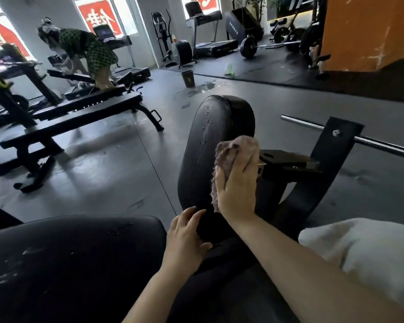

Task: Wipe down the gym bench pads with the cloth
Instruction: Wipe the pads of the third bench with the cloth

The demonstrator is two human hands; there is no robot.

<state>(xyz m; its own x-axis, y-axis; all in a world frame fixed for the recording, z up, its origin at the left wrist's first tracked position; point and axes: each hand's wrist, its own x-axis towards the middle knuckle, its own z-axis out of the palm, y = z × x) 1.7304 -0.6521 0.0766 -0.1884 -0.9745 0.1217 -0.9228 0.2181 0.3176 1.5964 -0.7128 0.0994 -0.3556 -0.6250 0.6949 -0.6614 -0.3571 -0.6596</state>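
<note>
The grey gym floor (117, 159) spreads around the upright black pad (203, 145), which serves as the landmark here. Nearer the camera than that pad, to its lower left, lies a wide black seat pad (68, 264) speckled with droplets. Left of the upright pad and well apart from it stands a flat black weight bench (79, 117), and beyond that a person in a green patterned top (89, 48) bends over other equipment. Right of the upright pad a black steel frame (331, 150) carries a chrome bar (383, 145). Far behind the pad a small bucket (188, 78) stands beside a wet patch on the floor. Water beads dot the pad's upper face. The right hand (237, 185) presses a mauve cloth (231, 151) flat against the pad's right side, fingers extended over it. The left hand (184, 238) rests open against the pad's lower end, fingers loosely spread.
</note>
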